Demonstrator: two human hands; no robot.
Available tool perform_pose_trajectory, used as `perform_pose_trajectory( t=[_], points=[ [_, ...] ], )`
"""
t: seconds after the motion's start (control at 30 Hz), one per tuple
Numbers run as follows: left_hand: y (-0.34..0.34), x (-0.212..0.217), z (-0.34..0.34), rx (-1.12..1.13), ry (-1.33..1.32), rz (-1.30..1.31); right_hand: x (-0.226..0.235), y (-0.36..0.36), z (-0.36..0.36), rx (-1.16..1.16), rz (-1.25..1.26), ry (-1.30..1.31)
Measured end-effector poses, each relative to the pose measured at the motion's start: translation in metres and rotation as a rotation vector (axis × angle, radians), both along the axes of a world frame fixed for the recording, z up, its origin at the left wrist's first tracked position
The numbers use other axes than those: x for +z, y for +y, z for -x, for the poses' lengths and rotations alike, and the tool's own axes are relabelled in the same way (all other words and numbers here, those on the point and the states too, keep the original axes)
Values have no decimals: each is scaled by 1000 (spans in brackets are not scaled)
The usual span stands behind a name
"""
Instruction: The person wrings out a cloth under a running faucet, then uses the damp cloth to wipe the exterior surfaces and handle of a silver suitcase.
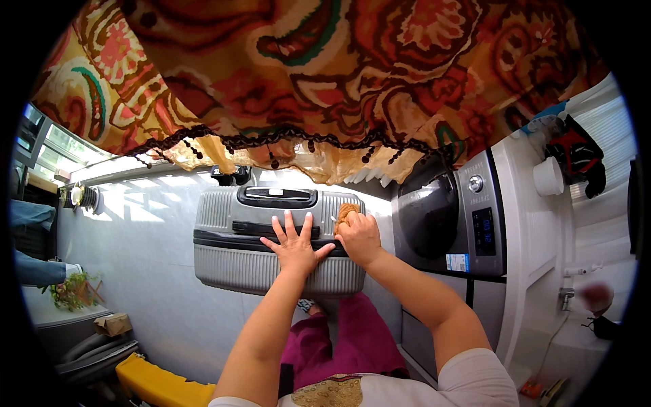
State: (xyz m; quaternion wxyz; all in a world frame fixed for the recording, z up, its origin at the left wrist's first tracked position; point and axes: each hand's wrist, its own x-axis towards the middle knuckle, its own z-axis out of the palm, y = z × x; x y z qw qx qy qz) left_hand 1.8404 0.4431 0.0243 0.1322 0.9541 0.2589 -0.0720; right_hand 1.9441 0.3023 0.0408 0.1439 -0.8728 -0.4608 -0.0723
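A grey ribbed suitcase (pixel 224 261) stands on the floor in front of my legs, its side with the black handle (pixel 239 228) facing up. My left hand (pixel 296 252) lies spread on that side, over the black zipper seam and part of the handle. Bunched in my right hand (pixel 361 237) is a brown cloth (pixel 346 211), pressed against the suitcase near its right end. A second black-framed handle (pixel 278 196) with a pale label sits along the far edge.
A front-loading washing machine (pixel 468 230) stands close on the right, beside a white basin counter (pixel 519 237). Patterned fabric (pixel 325 81) hangs low overhead. To the left are a potted plant (pixel 71 292), a small cardboard box (pixel 112 324) and a yellow cloth (pixel 159 383).
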Motion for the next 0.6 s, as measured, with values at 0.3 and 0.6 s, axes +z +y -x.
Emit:
perform_pose_trajectory(
  t=[0.3, 0.6],
  points=[
    [4, 0, 4, 12, -10, 19, 9, -4, -3, -16, 99, 20],
    [4, -6, -3, 8, -71, -38, -13, 23, 4, -30, -134, 34]
  ],
)
